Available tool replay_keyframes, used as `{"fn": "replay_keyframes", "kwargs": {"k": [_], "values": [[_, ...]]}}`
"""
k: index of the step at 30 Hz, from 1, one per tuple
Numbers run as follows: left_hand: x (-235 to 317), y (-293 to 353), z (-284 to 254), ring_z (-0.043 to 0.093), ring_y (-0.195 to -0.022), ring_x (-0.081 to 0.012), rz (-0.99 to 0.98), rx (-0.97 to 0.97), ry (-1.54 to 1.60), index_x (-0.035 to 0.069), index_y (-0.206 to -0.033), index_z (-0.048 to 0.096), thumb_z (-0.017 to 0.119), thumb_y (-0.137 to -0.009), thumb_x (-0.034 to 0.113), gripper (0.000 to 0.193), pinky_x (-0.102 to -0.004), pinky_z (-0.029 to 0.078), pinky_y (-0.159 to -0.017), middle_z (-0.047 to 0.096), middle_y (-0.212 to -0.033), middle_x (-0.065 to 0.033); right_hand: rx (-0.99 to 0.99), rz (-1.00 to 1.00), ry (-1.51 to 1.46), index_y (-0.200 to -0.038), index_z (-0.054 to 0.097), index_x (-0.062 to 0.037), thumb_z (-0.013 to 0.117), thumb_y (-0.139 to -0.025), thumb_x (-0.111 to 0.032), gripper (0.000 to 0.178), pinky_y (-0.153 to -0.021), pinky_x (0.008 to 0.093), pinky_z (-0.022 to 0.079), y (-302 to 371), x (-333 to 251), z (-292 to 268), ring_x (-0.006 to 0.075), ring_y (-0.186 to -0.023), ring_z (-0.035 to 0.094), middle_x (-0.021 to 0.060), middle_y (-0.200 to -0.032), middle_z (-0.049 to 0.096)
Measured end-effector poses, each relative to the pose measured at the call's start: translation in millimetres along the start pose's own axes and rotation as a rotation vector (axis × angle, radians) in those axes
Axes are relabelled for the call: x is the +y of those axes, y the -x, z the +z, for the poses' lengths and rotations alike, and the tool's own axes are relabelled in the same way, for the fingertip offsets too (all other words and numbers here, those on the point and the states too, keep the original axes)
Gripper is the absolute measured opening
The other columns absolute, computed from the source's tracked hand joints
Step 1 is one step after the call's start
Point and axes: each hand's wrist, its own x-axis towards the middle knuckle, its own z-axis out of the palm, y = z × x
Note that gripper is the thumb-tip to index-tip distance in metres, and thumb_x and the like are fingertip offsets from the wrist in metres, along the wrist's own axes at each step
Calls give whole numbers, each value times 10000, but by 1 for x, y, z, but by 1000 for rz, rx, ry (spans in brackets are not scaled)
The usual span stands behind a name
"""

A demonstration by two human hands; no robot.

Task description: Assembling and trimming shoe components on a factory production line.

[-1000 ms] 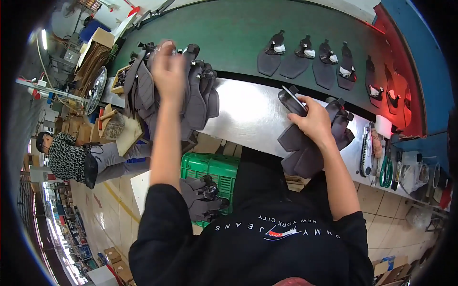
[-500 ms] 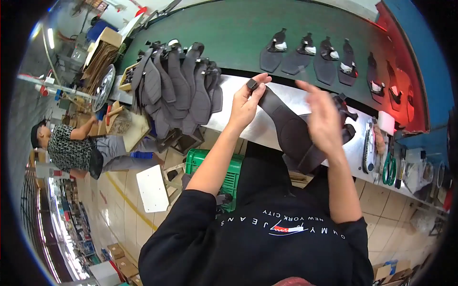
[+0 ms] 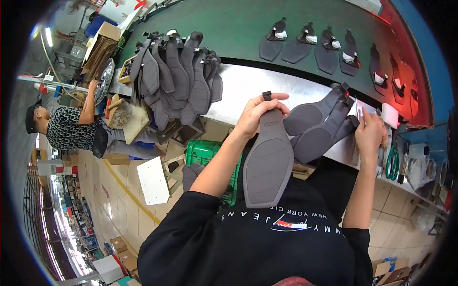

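Observation:
My left hand (image 3: 260, 114) pinches a dark grey shoe sole (image 3: 268, 164) at its narrow end, where a small black block (image 3: 267, 96) sticks up. The sole hangs toward me, its broad grooved face in view. At the right end of the metal table, my right hand (image 3: 371, 133) has closed fingers around a thin silvery tool (image 3: 357, 106), mostly hidden by the hand. Between my hands lie several more grey soles (image 3: 315, 138), overlapping at the table's near edge.
A big heap of grey soles (image 3: 179, 81) lies on the left. Several sandals (image 3: 327, 52) stand in a row on the green surface (image 3: 229, 33). Green-handled scissors (image 3: 392, 162) lie right of my right hand. A green crate (image 3: 205, 152) stands below; a co-worker (image 3: 71, 124) is at far left.
My left hand has swung the sole down and turned its grooved face into view. My right hand has left the soles and moved right, closing on the thin tool.

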Motion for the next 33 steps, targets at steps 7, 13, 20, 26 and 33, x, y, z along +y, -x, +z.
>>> {"fn": "replay_keyframes", "kwargs": {"k": [7, 13, 20, 26, 33], "values": [[-33, 6, 34, 565, -739, -136, 55, -129, -88, 0, -842, 591, 464, -867, 220, 255, -270, 442, -697, 609, -772, -73, -170, -165, -1093, -1264, 568, -12, 577, -895, -68, 374, -887, 287, 466, 34, -90, -30, 154, -1023, 606, 77, -1192, 631], [-76, 5, 41, 484, -680, -106, 137, -8, -59, -3, -735, 529, 379, -961, 398, 484, -289, 386, -611, 561, -716, -49, -583, -124, -1474, -1315, 522, 2, 513, -947, -53, 372, -938, 241, 424, 50, -121, -11, 131, -1086, 555, 85, -1208, 600], [-87, 8, 42, 454, -566, -146, 519, -21, -369, -21, -652, 489, 221, -970, 619, 763, -310, 364, -533, 512, -589, -80, -407, -84, -1470, -1113, 625, 8, 552, -918, -65, 220, -834, 247, 464, 61, -123, -4, 113, -892, 600, 51, -938, 666], [-61, 17, 100, 473, -489, -149, 249, 217, -111, 15, -628, 516, 162, -904, 740, 853, -291, 364, -494, 477, -531, -54, -376, -59, -1411, -1059, 654, 10, 560, -920, -85, 193, -799, 254, 473, 55, -111, 0, 114, -855, 601, 47, -889, 659], [-41, 21, 70, 466, -506, -113, -240, 125, 113, 48, -631, 550, 64, -782, 873, 969, -244, 366, -510, 501, -559, -16, 15, 72, -1203, -1196, 627, -37, 516, -983, -176, 277, -776, 241, 469, 29, -69, -16, 102, -896, 579, 32, -1089, 655]]}}
